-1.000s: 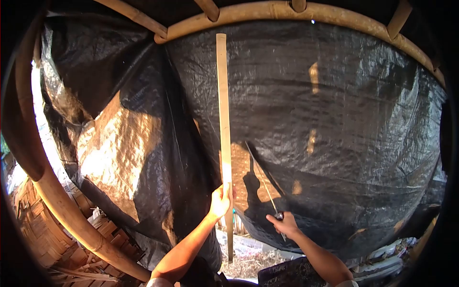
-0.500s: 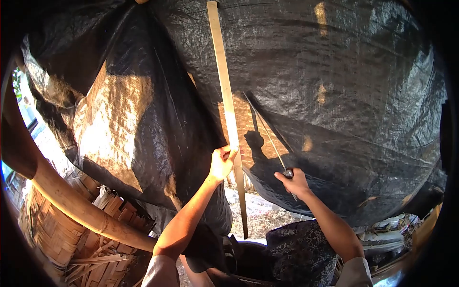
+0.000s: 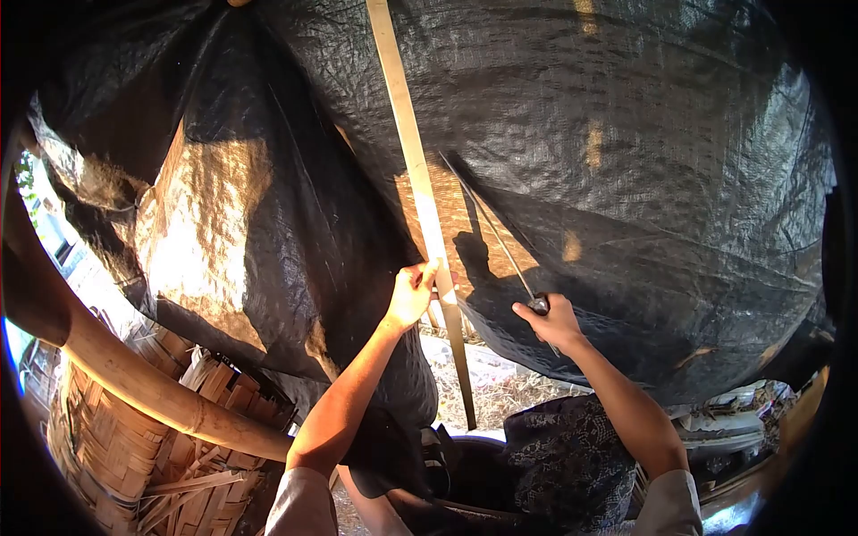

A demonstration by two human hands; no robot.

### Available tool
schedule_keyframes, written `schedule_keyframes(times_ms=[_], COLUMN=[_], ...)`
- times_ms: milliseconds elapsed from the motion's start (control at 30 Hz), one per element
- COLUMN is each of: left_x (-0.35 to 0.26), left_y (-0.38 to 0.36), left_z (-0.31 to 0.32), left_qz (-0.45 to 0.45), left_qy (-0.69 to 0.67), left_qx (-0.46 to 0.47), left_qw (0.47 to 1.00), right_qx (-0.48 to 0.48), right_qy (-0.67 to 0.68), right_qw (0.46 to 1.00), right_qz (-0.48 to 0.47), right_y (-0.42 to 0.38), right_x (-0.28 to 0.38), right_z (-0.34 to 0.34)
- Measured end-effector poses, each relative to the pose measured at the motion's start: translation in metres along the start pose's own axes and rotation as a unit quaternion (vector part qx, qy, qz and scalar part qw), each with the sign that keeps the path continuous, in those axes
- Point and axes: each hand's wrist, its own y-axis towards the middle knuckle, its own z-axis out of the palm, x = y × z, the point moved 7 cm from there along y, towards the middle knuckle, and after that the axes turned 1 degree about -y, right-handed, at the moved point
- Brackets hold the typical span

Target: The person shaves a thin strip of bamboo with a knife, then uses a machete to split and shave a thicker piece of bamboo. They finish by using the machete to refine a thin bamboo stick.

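Note:
In the head view, my left hand (image 3: 413, 293) is closed around a long, flat bamboo strip (image 3: 411, 147), pinching it below its middle. The strip stands nearly upright, its top running past the upper edge and its lower end in shadow. My right hand (image 3: 556, 322) grips a long, thin knife (image 3: 490, 223) by its dark end; the blade looks edge-on and slants up to the left. Its tip is apart from the strip, to the strip's right. Most of the handle is hidden by my fingers. Dark patterned cloth (image 3: 572, 456) lies below my right forearm.
A large black tarp (image 3: 661, 196) hangs across the front, with sunlit patches and shadows. At lower left are a thick bamboo pole (image 3: 152, 389) and woven bamboo baskets (image 3: 103, 429). Dry straw (image 3: 500, 393) covers ground beyond the tarp's lower edge.
The view has shifted slightly, and the bamboo strip's top now runs out of frame. My left hand and the strip's lower end sit a little higher. Both grips stay the same.

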Motion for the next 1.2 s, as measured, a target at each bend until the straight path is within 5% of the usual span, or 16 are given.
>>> schedule_keyframes(times_ms=[633,1200], left_x=[-0.002,0.0], left_y=[-0.007,-0.022], left_z=[-0.004,0.035], left_qz=[0.007,-0.024], left_qy=[-0.063,-0.039], left_qx=[-0.033,0.068], left_qw=[0.997,0.997], right_qx=[-0.007,-0.072], right_qy=[0.107,0.3], right_qw=[0.994,0.951], right_qz=[-0.001,0.009], right_y=[-0.009,-0.019], right_x=[0.004,0.017], right_z=[0.009,0.008])
